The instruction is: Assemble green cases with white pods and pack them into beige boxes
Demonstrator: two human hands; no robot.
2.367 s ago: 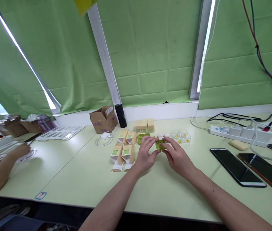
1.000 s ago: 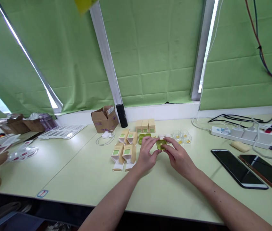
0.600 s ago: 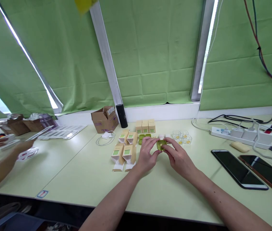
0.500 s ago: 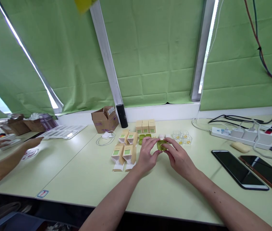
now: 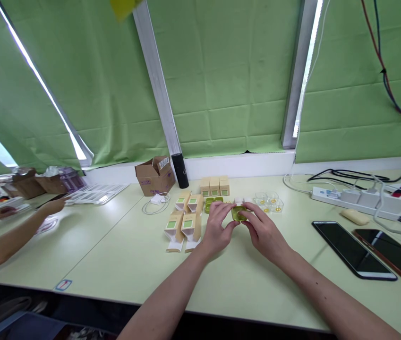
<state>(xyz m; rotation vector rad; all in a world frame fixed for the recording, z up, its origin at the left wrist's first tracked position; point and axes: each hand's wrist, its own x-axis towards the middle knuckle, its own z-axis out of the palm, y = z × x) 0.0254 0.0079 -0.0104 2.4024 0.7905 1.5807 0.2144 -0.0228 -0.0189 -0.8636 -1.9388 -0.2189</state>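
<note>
Observing both hands at table centre: my left hand [image 5: 217, 229] and right hand [image 5: 264, 233] meet on a small green case [image 5: 238, 213], held just above the table [image 5: 115, 255]. Left fingertips are pinched on its near-left edge; right thumb and fingers are clamped on its right side. Whether the case is open or closed, I cannot tell.

From the case: four tan cartons [image 5: 182, 224] lie flat with end flaps open at nine o'clock. Three upright cartons [image 5: 214, 185] stand in a row at eleven. Clear cups [image 5: 269, 200] with yellow contents sit near, at two. Two phones [image 5: 354, 249] lie well apart at four. A co-worker's hand [image 5: 54, 206] rests far off at nine, beside plastic trays [image 5: 96, 194].
</note>
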